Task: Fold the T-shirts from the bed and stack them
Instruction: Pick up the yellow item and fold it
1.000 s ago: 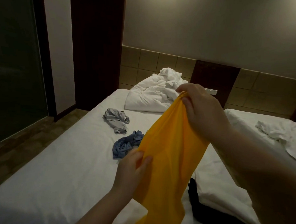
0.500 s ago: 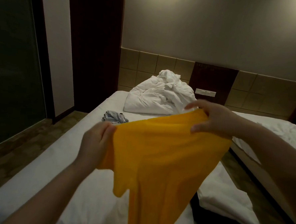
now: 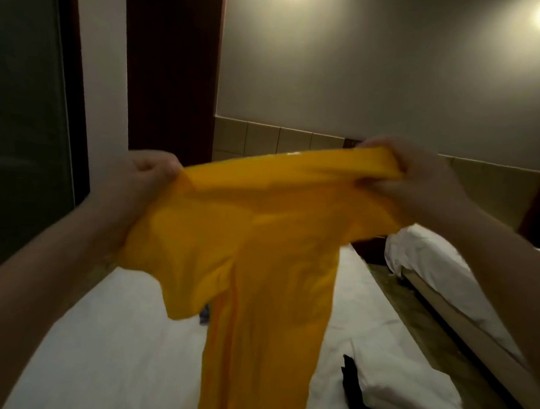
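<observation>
We record: T-shirt [image 3: 260, 235] — plain orange-yellow, no print; bed sheet [image 3: 111, 352], white; garment [image 3: 350, 395] at its right edge, black; wall tiles [image 3: 263, 140] — tan.

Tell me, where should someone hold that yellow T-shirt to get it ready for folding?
Probably by its top edge, one end per hand, from either side. The yellow T-shirt hangs above the bed, stretched between the left hand and right hand gripping those ends. Its body droops bunched below, so pulling the ends apart should flatten it.
</observation>
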Motion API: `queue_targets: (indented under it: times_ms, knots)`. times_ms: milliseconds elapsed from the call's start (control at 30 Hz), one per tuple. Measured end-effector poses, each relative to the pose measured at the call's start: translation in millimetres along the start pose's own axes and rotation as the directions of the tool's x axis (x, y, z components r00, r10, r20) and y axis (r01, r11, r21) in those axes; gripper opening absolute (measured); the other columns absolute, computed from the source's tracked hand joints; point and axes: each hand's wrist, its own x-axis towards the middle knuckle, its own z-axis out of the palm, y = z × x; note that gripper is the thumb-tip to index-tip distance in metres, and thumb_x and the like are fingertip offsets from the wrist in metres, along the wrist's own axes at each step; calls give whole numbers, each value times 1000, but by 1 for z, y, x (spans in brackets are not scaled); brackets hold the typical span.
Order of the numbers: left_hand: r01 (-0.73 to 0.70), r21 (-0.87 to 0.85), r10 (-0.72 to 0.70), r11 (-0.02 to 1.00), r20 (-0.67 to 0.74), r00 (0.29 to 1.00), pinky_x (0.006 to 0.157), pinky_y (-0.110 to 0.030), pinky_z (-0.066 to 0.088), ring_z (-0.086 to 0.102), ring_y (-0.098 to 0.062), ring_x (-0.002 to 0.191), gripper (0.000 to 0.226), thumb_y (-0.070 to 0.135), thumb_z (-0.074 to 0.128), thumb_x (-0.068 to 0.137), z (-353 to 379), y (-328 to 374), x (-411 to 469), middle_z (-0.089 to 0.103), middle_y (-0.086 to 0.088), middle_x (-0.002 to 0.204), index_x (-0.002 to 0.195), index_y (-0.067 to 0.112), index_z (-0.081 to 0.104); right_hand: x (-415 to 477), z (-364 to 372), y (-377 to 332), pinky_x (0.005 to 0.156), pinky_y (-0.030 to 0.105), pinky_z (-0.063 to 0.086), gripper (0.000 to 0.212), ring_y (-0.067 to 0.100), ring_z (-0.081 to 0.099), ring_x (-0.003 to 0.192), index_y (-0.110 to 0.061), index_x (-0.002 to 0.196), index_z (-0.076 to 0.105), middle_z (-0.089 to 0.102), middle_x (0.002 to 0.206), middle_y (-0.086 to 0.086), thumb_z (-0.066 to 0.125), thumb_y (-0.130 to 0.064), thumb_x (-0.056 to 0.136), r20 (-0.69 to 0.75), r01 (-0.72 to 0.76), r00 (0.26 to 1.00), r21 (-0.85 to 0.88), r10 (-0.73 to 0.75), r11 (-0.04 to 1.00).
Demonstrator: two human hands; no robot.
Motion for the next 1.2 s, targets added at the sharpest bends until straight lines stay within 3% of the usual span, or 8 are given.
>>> queue_targets:
  times_ms: [200, 300, 400, 567, 767, 867, 1067, 1200]
  knots:
    - [77, -44, -63, 996, 263, 963, 51, -28, 46, 57, -22, 65, 35, 54, 60, 79, -7, -6, 6, 58, -4, 73, 78, 19, 59, 11, -8, -14, 75, 27, 34, 46, 14, 39, 101, -29, 132, 40, 46, 127, 0, 59, -23, 89, 47, 39, 998, 1, -39, 999]
    - [131, -56, -70, 990, 609, 790, 51, -20, 51, 65, -11, 59, 53, 69, 80, 25, -19, -23, 6, 66, 9, 64, 63, 33, 71, 7, -9, -11, 64, 18, 32, 47, 14, 40, 99, -32, 132, 37, 40, 118, -8, 57, -24, 90, 86, 22, 996, 37, -26, 999]
    - [159, -28, -83, 987, 755, 650, 60, -22, 50, 66, -12, 63, 40, 68, 81, 32, -20, -34, 3, 66, 11, 65, 55, 38, 69, 3, -7, -13, 64, 17, 32, 48, 15, 42, 101, -33, 132, 35, 40, 119, -8, 57, -26, 90, 80, 39, 996, 30, -41, 999]
    - [285, -72, -137, 956, 748, 650, 75, -31, 55, 66, -22, 98, 59, 59, 86, 37, -8, -55, -11, 70, 6, 101, 90, 39, 72, 1, -15, -24, 63, 14, 32, 49, 14, 44, 98, -33, 132, 38, 41, 117, -10, 58, -23, 89, 59, 51, 997, 58, -54, 997]
    - [347, -111, -182, 931, 685, 705, 76, -27, 57, 66, -13, 98, 92, 66, 83, 31, 26, -69, -41, 70, 15, 103, 111, 28, 57, 3, -21, -29, 63, 15, 33, 49, 14, 45, 97, -38, 127, 41, 43, 115, -10, 62, -21, 86, 51, 41, 998, 53, -44, 998]
    - [325, -106, -180, 940, 655, 734, 85, -44, 55, 66, -30, 99, 83, 71, 77, 44, 46, -82, -57, 70, -3, 105, 107, 18, 64, 1, -21, -28, 64, 16, 33, 50, 14, 45, 98, -38, 128, 41, 43, 115, -10, 63, -23, 86, 47, 10, 999, 34, -12, 999]
    - [388, -166, -192, 907, 657, 729, 68, -14, 51, 68, -6, 90, 39, 48, 74, 69, 78, -99, -86, 71, 15, 98, 100, 26, 66, -4, -23, -24, 77, 31, 37, 50, 15, 44, 100, -35, 131, 40, 42, 115, -10, 63, -26, 86, 54, -53, 997, 3, 53, 999]
    - [328, -64, -230, 943, 588, 776, 70, -23, 55, 67, -11, 89, 16, 27, 63, 87, 91, -113, -93, 71, 6, 96, 100, 18, 64, -7, -26, -23, 77, 33, 36, 51, 16, 42, 99, -35, 132, 39, 40, 115, -9, 62, -26, 87, 70, -82, 994, -30, 84, 996]
